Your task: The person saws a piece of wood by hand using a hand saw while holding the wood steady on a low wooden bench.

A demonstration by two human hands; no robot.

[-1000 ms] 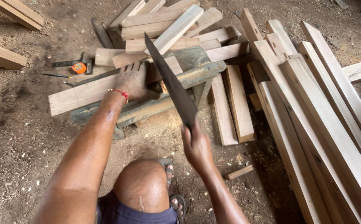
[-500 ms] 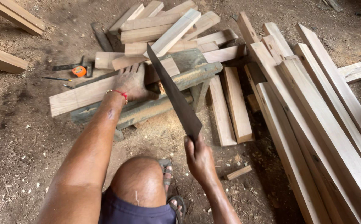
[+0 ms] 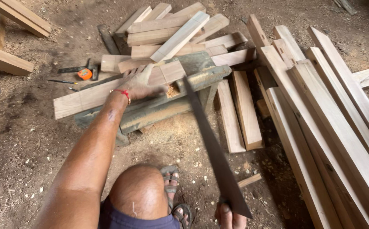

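My left hand [image 3: 140, 85] presses flat on a long wooden plank [image 3: 80, 98] that lies across a dark sawhorse beam [image 3: 167, 99]. A red thread circles that wrist. My right hand [image 3: 231, 215] sits at the bottom edge, fingers closed on the handle end of a dark hand saw [image 3: 210, 146]. The blade runs up and left, and its tip meets the plank at a sawdust-filled cut [image 3: 174, 90] just right of my left hand. My bare knee [image 3: 140, 191] and sandalled foot [image 3: 174, 199] are below.
Short wood offcuts [image 3: 171, 34] are heaped behind the beam. Long pale planks [image 3: 328, 123] lean in a row on the right. An orange tape measure [image 3: 84, 74] and dark tools lie on the dirt floor at left. More timber [image 3: 6, 61] lies far left.
My right hand has drawn the saw back toward me and downward, so the blade tip now sits at the cut. The left hand stays on the plank.
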